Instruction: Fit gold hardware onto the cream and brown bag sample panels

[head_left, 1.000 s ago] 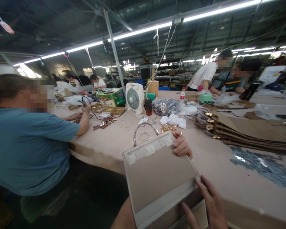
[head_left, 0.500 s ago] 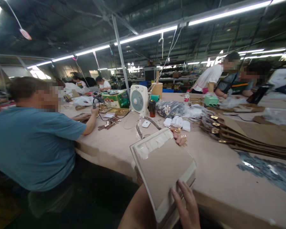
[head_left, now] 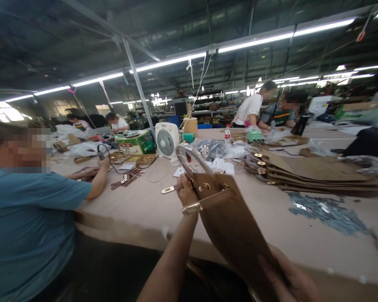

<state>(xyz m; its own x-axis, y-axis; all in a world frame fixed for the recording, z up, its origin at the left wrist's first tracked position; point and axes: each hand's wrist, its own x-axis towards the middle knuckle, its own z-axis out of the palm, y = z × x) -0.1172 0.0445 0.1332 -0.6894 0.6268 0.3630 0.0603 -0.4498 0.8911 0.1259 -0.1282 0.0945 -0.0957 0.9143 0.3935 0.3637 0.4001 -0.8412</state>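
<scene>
I hold a tan leather bag panel (head_left: 231, 222) up in front of me, above the near edge of the table (head_left: 145, 205). It carries gold metal straps and a plastic-wrapped handle (head_left: 189, 157) at its top. My left hand (head_left: 186, 193) grips the panel's upper left edge by the gold strap, fingers closed. My right hand (head_left: 291, 281) supports the lower right corner from below, fingers wrapped on it.
A stack of tan panels with gold clasps (head_left: 315, 172) lies at the right, grey scraps (head_left: 324, 212) beside it. A small white fan (head_left: 166, 140), bags of hardware (head_left: 214, 149) and a green box (head_left: 138, 142) stand further back. A person in a blue shirt (head_left: 28, 226) works at my left; others work across.
I have lifted the panel off the table edge and turned it over, so the tan face with gold fittings shows instead of the pale lining. My view swung a little right.
</scene>
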